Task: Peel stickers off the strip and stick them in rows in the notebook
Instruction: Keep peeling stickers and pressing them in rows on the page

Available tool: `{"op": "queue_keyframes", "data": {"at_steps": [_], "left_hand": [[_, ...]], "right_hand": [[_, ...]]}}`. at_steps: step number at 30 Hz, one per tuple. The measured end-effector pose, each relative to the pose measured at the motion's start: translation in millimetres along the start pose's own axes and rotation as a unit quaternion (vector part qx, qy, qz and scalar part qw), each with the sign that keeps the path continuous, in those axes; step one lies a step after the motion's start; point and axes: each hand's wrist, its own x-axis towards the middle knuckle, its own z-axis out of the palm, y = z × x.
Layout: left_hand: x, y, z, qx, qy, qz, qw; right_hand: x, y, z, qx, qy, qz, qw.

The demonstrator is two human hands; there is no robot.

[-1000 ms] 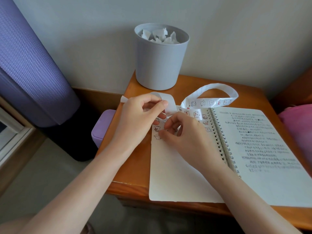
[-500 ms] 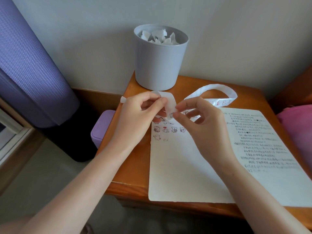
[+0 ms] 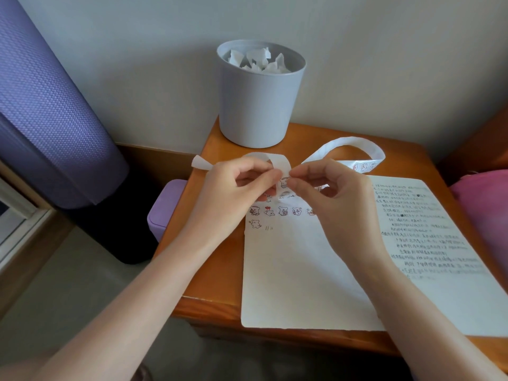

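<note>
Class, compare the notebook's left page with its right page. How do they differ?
The left page carries small stickers near its top; the right page carries handwriting. The left page is mostly blank below; the right page is written most of the way down. Both are white.

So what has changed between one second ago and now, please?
The right hand lifted off the notebook, where it was pressing down, and rose to the strip; it now pinches it beside the left hand. The left hand kept holding the strip. The notebook and the grey bin stayed put.
</note>
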Motion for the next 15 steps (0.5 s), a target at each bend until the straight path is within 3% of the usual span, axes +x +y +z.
{"op": "queue_keyframes", "data": {"at_steps": [15], "left_hand": [[1.6,-2.0,-0.6,0.026,-0.006,0.017,1.0]], "right_hand": [[-1.1,-1.0,-1.2,-0.055,-0.008,-0.03,0.998]]}}
